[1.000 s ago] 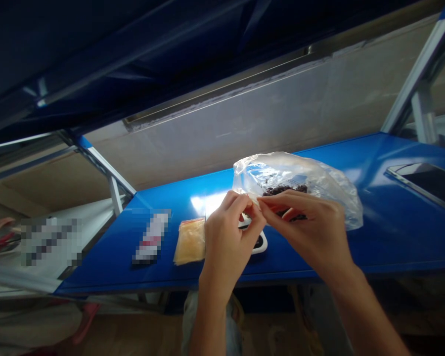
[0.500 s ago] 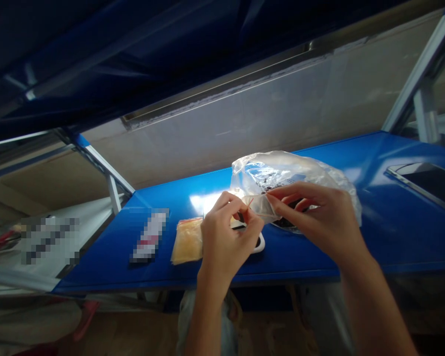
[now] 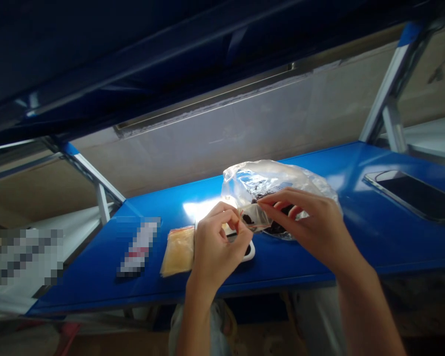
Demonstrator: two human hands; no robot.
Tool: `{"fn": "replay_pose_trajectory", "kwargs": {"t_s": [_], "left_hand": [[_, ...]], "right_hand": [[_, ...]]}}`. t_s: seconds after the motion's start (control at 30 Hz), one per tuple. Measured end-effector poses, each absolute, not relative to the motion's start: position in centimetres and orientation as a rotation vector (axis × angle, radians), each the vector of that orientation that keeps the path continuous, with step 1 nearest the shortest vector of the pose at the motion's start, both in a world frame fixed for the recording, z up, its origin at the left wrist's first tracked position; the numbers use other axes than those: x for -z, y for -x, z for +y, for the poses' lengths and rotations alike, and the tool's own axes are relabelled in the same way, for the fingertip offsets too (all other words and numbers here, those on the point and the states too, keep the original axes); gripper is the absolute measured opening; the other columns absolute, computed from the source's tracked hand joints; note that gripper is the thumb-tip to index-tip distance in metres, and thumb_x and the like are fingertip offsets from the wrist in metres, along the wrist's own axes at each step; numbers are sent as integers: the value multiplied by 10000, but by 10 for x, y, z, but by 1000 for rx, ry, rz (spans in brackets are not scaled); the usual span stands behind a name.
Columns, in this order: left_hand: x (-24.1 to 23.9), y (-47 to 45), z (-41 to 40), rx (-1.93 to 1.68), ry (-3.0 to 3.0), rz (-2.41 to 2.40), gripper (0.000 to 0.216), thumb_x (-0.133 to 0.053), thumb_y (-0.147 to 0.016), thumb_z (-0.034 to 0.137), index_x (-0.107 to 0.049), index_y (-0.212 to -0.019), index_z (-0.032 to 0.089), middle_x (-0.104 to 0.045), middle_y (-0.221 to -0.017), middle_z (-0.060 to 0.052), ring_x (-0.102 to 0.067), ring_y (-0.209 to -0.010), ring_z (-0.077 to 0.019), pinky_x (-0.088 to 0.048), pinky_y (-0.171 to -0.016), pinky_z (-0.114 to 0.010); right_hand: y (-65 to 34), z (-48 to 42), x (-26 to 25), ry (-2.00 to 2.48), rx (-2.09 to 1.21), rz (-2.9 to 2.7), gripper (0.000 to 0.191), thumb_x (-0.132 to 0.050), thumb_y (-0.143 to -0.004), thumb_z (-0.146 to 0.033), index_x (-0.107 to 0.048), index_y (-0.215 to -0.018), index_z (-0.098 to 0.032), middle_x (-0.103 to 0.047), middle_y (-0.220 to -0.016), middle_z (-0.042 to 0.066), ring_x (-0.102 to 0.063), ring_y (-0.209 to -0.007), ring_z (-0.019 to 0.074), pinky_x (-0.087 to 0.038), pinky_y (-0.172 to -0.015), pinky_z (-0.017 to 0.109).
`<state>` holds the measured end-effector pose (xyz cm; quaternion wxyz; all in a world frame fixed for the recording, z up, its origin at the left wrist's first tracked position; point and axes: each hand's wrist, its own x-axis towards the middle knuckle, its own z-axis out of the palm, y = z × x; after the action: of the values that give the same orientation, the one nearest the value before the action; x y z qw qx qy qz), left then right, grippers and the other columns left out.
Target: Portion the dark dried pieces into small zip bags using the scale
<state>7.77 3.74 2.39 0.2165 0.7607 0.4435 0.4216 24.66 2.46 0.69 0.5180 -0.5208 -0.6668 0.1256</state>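
A small clear zip bag [image 3: 260, 215] with a thin reddish line along its edge is stretched between my hands above the table. My left hand [image 3: 220, 240] pinches its left end between thumb and fingertips. Thumb and forefinger of my right hand [image 3: 311, 225] are closed at its upper right edge. A dark spot shows at the bag's left part; whether it lies inside or behind, I cannot tell. Just behind stands a large clear plastic bag [image 3: 300, 175], lying open with many small dark pieces [image 3: 276, 227]. A white-rimmed object [image 3: 249, 253] is mostly hidden beneath my left hand.
To the left of my hands lies a stack of yellowish zip bags [image 3: 178, 251]. Farther left is a blurred-out flat item [image 3: 139, 249]. A dark-screened phone or tablet [image 3: 411, 193] rests at the right on the blue table [image 3: 341, 247]. A shelf [image 3: 133, 59] hangs overhead.
The whole view has shifted, so the table's things appear lower and farther left. My right fingertips have moved closer to my left hand along the small bag, and a dark spot shows there.
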Motion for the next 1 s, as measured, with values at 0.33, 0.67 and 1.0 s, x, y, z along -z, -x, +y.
{"fn": "replay_pose_trajectory", "kwargs": {"t_s": [0.33,0.67,1.0], "left_hand": [[-13,-99,45,-1485,-2081,944,194,-482,-879,177,-552,-698,182,-628,-880,-43,-603,-806,-134,-481,-579,-198],[2,-115,62,-1391,-2154,1127,147,-518,-855,195,-656,-804,184,-691,-945,-70,-625,-893,-191,-509,-738,-305],[23,-132,70,-1550,-1851,1113,346,-583,-872,297,-594,-1196,175,-674,-1123,-117,-648,-805,-148,-495,-556,-216]], "right_hand": [[-246,45,10,1188,-1057,-1368,535,-403,-896,-621,-684,-924,-167,-700,-798,77,-694,-653,199,-512,-456,247],[-269,62,25,1136,-813,-956,684,-723,-700,-516,-491,-1255,-190,-711,-875,63,-698,-693,196,-539,-445,231],[-276,60,28,1258,-327,-1256,293,-716,-745,-380,-703,-988,-216,-687,-991,81,-664,-727,173,-505,-488,248]]}}
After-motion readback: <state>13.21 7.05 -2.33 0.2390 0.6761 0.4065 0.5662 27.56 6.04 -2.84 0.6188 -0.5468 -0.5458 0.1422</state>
